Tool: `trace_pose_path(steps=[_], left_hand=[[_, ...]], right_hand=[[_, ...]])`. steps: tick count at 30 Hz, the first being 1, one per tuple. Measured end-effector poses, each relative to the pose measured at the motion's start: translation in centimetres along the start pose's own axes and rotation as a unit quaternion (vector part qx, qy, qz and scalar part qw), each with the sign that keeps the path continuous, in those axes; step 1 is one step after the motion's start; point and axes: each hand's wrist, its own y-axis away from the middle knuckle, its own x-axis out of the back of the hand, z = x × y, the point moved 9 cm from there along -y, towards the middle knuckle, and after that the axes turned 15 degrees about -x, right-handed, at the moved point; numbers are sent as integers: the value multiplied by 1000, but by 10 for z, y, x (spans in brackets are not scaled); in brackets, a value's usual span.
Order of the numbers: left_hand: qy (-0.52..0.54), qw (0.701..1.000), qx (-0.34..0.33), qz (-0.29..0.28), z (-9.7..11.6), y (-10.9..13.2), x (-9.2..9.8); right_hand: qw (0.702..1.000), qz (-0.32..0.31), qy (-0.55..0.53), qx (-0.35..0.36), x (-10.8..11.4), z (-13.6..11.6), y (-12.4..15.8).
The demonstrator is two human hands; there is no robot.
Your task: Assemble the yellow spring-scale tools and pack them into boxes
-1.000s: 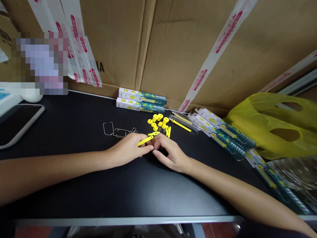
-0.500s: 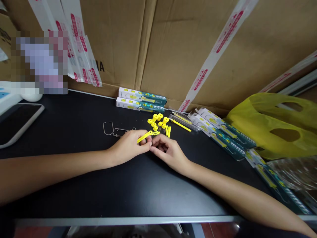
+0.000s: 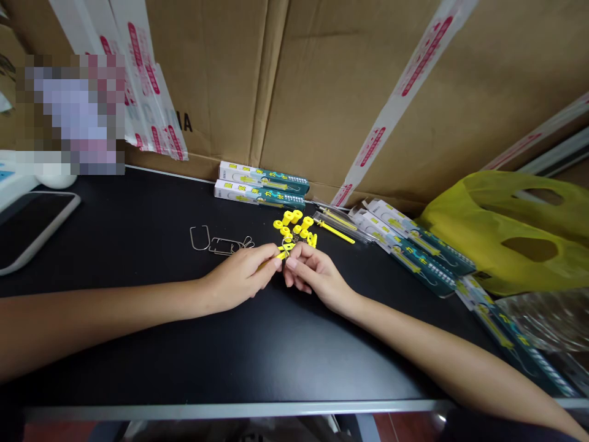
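Observation:
My left hand (image 3: 242, 273) is closed around a slim yellow plastic rod (image 3: 281, 255), mostly hidden by its fingers. Thumb and forefinger of my right hand (image 3: 318, 270) pinch a small bent wire hook (image 3: 287, 242) against the rod's exposed end. Whether the wire passes through the plastic, I cannot tell. Just beyond the hands lies a cluster of yellow plastic caps (image 3: 297, 216) and small parts, with thin springs (image 3: 296, 236) among them. Several bent metal wire hooks (image 3: 223, 247) rest on the black table to the left.
Printed boxes (image 3: 262, 195) lie along the cardboard (image 3: 322, 92) at the back, more boxes (image 3: 405, 252) at the right. Clear tubes (image 3: 338, 221) with a yellow rod (image 3: 335, 232) sit between. A yellow plastic bag (image 3: 469, 215) is far right, a phone (image 3: 39, 224) far left.
The wire hook now shows in my right fingers at the rod's end. My left hand has rolled over, covering more of the rod, and the right fingers have shifted slightly.

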Motion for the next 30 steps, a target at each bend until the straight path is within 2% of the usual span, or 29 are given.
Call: trace_pose_path(steps=[6, 11, 13, 18, 22, 26, 30], left_hand=[[27, 1000, 14, -1, -2, 3, -4], [44, 999, -4, 26, 1, 2, -1], [30, 999, -21, 24, 4, 1, -1], [-26, 999, -42, 0, 10, 1, -2], [-36, 999, -34, -10, 12, 1, -2], [-35, 999, -29, 2, 11, 1, -1], [-23, 998, -41, 44, 8, 0, 5]], right_hand=[[999, -26, -13, -23, -8, 5, 1], [993, 18, -111, -18, -5, 6, 5], [991, 17, -127, -25, -6, 7, 6], [992, -22, -114, -41, -13, 8, 4], [992, -47, -106, -54, -16, 8, 4], [991, -69, -96, -58, -18, 7, 5], [994, -88, -27, -56, -23, 6, 6]])
